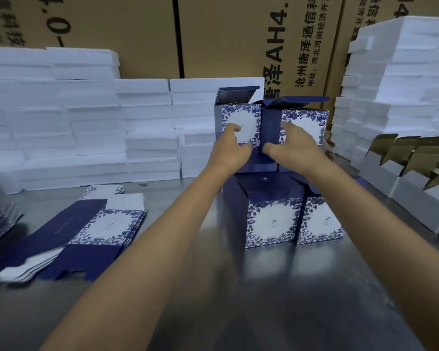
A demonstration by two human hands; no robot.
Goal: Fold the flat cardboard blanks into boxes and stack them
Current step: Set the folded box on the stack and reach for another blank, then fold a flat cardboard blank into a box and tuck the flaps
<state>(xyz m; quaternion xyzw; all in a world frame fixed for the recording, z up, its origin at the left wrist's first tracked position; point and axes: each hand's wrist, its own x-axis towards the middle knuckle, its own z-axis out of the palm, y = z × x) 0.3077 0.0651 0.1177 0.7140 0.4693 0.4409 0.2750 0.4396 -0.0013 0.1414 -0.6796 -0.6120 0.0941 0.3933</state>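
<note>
I am standing in a packing room or warehouse, at a metal-topped workbench (238, 287). Tall brown shipping cartons (226, 34) printed with large black characters wall off the back. White foam slabs (61, 127) are piled in stacks to my left, and more of them (403, 84) climb high on my right. Printed blue-and-white flat blanks (91, 229) lie in a heap on the bench (dozens, by the look of the edges), and plain open cartons (416, 173) wait in a row at the right edge.
</note>
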